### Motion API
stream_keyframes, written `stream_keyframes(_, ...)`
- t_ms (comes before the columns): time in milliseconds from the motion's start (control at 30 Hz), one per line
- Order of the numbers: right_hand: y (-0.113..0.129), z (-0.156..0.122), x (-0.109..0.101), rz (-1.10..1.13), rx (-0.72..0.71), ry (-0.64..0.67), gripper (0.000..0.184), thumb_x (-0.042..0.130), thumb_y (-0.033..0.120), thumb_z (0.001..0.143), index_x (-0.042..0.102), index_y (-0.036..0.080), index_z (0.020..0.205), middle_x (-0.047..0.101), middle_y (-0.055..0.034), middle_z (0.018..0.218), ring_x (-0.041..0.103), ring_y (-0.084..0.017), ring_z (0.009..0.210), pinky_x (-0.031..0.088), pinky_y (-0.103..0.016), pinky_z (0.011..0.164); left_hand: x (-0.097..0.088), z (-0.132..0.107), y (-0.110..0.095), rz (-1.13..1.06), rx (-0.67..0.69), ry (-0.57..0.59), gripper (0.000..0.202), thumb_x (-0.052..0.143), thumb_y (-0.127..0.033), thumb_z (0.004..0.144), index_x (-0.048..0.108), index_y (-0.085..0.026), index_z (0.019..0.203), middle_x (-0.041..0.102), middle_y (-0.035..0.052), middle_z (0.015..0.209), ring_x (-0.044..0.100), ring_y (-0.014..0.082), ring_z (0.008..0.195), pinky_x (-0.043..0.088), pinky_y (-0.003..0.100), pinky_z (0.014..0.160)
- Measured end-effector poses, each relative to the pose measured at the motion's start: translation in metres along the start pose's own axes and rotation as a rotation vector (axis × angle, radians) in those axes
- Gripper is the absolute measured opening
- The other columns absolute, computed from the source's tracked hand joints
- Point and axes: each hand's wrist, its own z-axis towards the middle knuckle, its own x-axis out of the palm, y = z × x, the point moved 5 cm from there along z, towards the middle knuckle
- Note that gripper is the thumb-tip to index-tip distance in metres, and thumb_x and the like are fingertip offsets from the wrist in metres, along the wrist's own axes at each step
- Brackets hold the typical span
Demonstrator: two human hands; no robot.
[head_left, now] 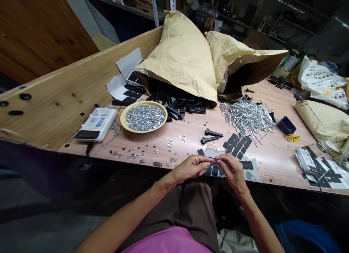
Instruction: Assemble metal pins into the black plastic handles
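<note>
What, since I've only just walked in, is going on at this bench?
A seated person has both hands together at the near edge of the bench. The left hand and right hand pinch a small metal piece between their fingertips, just above a sheet of black pads. Farther back are a bowl of tiny nuts, a pile of metal pins, and black plastic parts spilling from a paper sack.

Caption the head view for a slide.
Workbench: left hand and right hand pinch a thin metal pin by a sheet of black pads, near a plate of silvery hardware.
</note>
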Motion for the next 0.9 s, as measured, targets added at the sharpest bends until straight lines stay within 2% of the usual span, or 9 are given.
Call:
stream_keyframes(67, -0.001, 0.001, 0.002, 0.021, 0.004, 0.009, 0.012, 0.062, 0.033, 0.079, 0.072, 0.026, 0.078, 0.068, -0.0023, 0.075, 0.062, -0.018, 0.070, 0.051, -0.030, 0.068, -0.001, -0.001, -0.002, 0.067, 0.047, -0.050, 0.041, 0.058, -0.043, 0.078, 0.068, -0.013, 0.105, 0.045, -0.0054, 0.049, 0.033, 0.0063, 0.042, 0.025, 0.020, 0.044)
stream_keyframes(167, -0.006, 0.001, 0.004, 0.044, 0.029, -0.031, 0.011, 0.063, 0.031, 0.078, 0.071, 0.025, 0.077, 0.067, -0.0018, 0.074, 0.062, -0.017, 0.070, 0.051, -0.030, 0.068, -0.002, -0.005, -0.013, 0.246, 0.215, -0.227, 0.022, 0.059, -0.030, 0.079, 0.073, -0.017, 0.090, 0.055, 0.0008, 0.060, 0.049, 0.0125, 0.056, 0.039, 0.023, 0.056)
stream_keyframes(300, -0.014, -0.002, 0.007, 0.136, 0.102, -0.084, 0.010, 0.064, 0.031, 0.078, 0.071, 0.024, 0.077, 0.067, -0.0020, 0.076, 0.062, -0.017, 0.074, 0.051, -0.029, 0.068, -0.001, -0.011, -0.020, 0.333, 0.315, -0.395, 0.014, 0.062, -0.025, 0.077, 0.073, -0.022, 0.084, 0.058, 0.0052, 0.076, 0.053, 0.0163, 0.073, 0.042, 0.024, 0.066)
stream_keyframes(367, -0.015, -0.003, 0.008, 0.185, 0.122, -0.070, 0.010, 0.065, 0.033, 0.077, 0.071, 0.024, 0.077, 0.067, -0.0023, 0.077, 0.063, -0.017, 0.074, 0.052, -0.029, 0.067, 0.000, -0.009, -0.016, 0.232, 0.241, -0.343, 0.017, 0.062, -0.032, 0.077, 0.073, -0.020, 0.083, 0.056, 0.0037, 0.069, 0.050, 0.0137, 0.063, 0.039, 0.022, 0.056)
stream_keyframes(500, -0.013, 0.000, 0.008, 0.283, 0.118, 0.005, 0.016, 0.066, 0.039, 0.076, 0.070, 0.024, 0.073, 0.068, -0.0029, 0.077, 0.064, -0.018, 0.078, 0.053, -0.033, 0.072, 0.011, -0.003, 0.003, -0.185, -0.087, 0.021, 0.045, 0.063, -0.054, 0.070, 0.069, -0.014, 0.092, 0.039, -0.0072, 0.047, 0.020, 0.0030, 0.036, 0.015, 0.018, 0.036)
stream_keyframes(567, -0.015, 0.002, 0.010, 0.330, 0.146, 0.041, 0.020, 0.067, 0.042, 0.074, 0.070, 0.023, 0.072, 0.068, -0.0030, 0.077, 0.065, -0.018, 0.076, 0.054, -0.034, 0.072, 0.015, -0.003, 0.007, -0.311, -0.160, 0.106, 0.053, 0.067, -0.056, 0.065, 0.067, -0.012, 0.096, 0.036, -0.0101, 0.045, 0.013, 0.0005, 0.033, 0.010, 0.017, 0.035)
stream_keyframes(700, -0.019, 0.004, 0.014, 0.382, 0.224, 0.033, 0.022, 0.072, 0.042, 0.068, 0.064, 0.022, 0.066, 0.065, -0.0005, 0.072, 0.062, -0.015, 0.062, 0.054, -0.032, 0.064, 0.011, -0.001, 0.006, -0.249, -0.094, -0.026, 0.057, 0.067, -0.058, 0.063, 0.067, -0.011, 0.096, 0.038, -0.0096, 0.045, 0.018, 0.0006, 0.033, 0.010, 0.018, 0.035)
stream_keyframes(800, -0.016, 0.004, 0.015, 0.374, 0.195, -0.008, 0.022, 0.073, 0.038, 0.068, 0.060, 0.022, 0.062, 0.064, 0.0001, 0.069, 0.062, -0.015, 0.067, 0.053, -0.029, 0.064, 0.007, -0.001, 0.002, -0.138, -0.016, -0.129, 0.059, 0.063, -0.060, 0.066, 0.069, -0.011, 0.097, 0.037, -0.0087, 0.046, 0.022, 0.0018, 0.036, 0.012, 0.018, 0.036)
stream_keyframes(900, -0.015, 0.003, 0.015, 0.372, 0.193, -0.007, 0.021, 0.070, 0.039, 0.070, 0.060, 0.021, 0.064, 0.065, -0.0007, 0.071, 0.061, -0.015, 0.069, 0.052, -0.027, 0.064, 0.005, 0.000, -0.001, -0.095, 0.000, -0.147, 0.058, 0.062, -0.060, 0.068, 0.069, -0.011, 0.097, 0.036, -0.0084, 0.046, 0.023, 0.0023, 0.037, 0.014, 0.019, 0.037)
